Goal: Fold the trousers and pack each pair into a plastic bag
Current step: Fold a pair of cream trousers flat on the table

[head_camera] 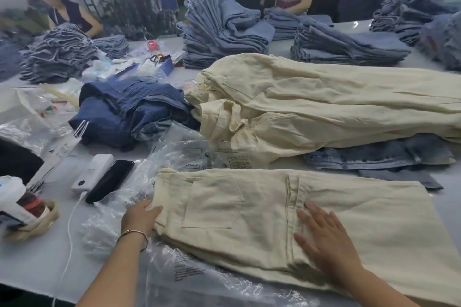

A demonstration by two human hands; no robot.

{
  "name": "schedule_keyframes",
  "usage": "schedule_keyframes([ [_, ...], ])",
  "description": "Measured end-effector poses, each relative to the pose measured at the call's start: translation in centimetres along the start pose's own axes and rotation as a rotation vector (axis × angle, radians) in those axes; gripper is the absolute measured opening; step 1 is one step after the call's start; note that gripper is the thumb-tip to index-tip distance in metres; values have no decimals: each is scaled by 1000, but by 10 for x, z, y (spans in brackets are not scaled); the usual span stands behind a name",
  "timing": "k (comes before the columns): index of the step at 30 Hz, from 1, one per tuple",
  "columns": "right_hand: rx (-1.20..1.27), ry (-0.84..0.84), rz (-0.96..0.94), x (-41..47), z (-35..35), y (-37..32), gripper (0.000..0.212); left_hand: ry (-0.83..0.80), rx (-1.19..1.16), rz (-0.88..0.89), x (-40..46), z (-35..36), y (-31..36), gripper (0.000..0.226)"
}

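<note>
- The cream trousers (pixel 274 209) lie flat on the white table (pixel 37 262), directly in front of the person, waistband end to the left and legs running off to the right.
- Long axis: left to right across the view (roughly square to the forearms).
- The left hand (pixel 139 217) grips the waistband edge, fingers curled under the cloth.
- The right hand (pixel 324 234) lies flat on the fabric near the mid-seam, fingers straight and spread, pressing down.
- The hands are well apart, both in contact with the same pair.
- A clear plastic bag (pixel 189 271) lies partly under the near edge of the trousers, beside the left forearm.
- Judgement: a fold across the long axis likely comes next; the right hand is nearer the free leg end, the left hand nearer the bag.
</note>
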State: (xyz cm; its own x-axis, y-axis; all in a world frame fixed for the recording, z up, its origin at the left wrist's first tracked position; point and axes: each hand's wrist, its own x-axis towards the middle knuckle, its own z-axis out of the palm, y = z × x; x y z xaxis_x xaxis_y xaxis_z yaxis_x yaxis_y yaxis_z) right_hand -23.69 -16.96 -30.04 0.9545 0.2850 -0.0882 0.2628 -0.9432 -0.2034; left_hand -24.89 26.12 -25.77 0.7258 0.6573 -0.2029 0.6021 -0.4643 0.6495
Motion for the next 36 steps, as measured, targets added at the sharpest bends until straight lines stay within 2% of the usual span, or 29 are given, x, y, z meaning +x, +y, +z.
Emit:
schedule_keyframes([
  [3, 41, -5, 14, 0, -2, 0, 64, 164, 58, 118, -14, -6, 30, 22],
  [6, 168, -42, -8, 1, -17, 0, 61, 149, -81, 132, -38, -8, 77, 16],
  [8, 438, 10, 26, 1, -37, -2, 54, 125, -140, 217, -64, -6, 114, 10],
  [10, 786, 80, 123, 1, -68, -5, 52, 125, -180, 388, -100, -4, 154, 10],
  [12, 1203, 24, 181, -1, -108, -7, 61, 91, -228, 565, -145, 5, 193, 10],
  [14, 1659, -123, 91, -6, -146, 4, 70, -37, -250, 764, -193, 26, 227, 11],
  [15, 1796, -179, 44, -9, -162, 15, 70, -206, -275, 854, -216, 42, 238, 10],
  [16, 1842, -203, 9, -13, -175, 29, 63, -441, -291, 915, -239, 62, 248, 13],
  [17, 1816, -193, 2, -17, -184, 43, 48, -673, -270, 957, -260, 82, 254, 22],
  [18, 1690, -142, 63, -21, -185, 57, 28, -822, -216, 994, -275, 103, 256, 28],
  [19, 1545, -61, 179, -26, -182, 73, 15, -851, -156, 1034, -282, 122, 254, 30],
  [20, 1426, 15, 310, -31, -175, 90, 16, -791, -115, 1074, -281, 139, 250, 27],
  [22, 1351, 83, 463, -40, -164, 124, 27, -521, -76, 1114, -265, 158, 243, 18],
  [24, 1344, 126, 512, -47, -161, 153, 29, -324, -43, 1116, -245, 165, 235, 13],
  [26, 1365, 160, 526, -55, -156, 180, 29, -151, 115, 1197, -223, 175, 224, 16],
  [27, 1342, 167, 548, -58, -151, 190, 31, -137, 242, 1204, -214, 181, 217, 22],
  [29, 1191, 168, 636, -65, -132, 204, 35, -257, 441, 1103, -197, 191, 199, 38],
  [31, 1057, 144, 711, -71, -111, 213, 37, -356, 490, 1016, -187, 199, 182, 44],
  [32, 983, 127, 729, -72, -104, 214, 37, -353, 488, 1003, -187, 202, 176, 44],
  [33, 861, 102, 726, -72, -103, 213, 43, -327, 474, 1004, -187, 204, 172, 45],
  [35, 389, 40, 721, -68, -107, 206, 74, -263, 440, 977, -188, 206, 169, 53],
  [36, 159, 76, 686, -67, -114, 199, 83, -236, 417, 956, -187, 208, 168, 52],
])
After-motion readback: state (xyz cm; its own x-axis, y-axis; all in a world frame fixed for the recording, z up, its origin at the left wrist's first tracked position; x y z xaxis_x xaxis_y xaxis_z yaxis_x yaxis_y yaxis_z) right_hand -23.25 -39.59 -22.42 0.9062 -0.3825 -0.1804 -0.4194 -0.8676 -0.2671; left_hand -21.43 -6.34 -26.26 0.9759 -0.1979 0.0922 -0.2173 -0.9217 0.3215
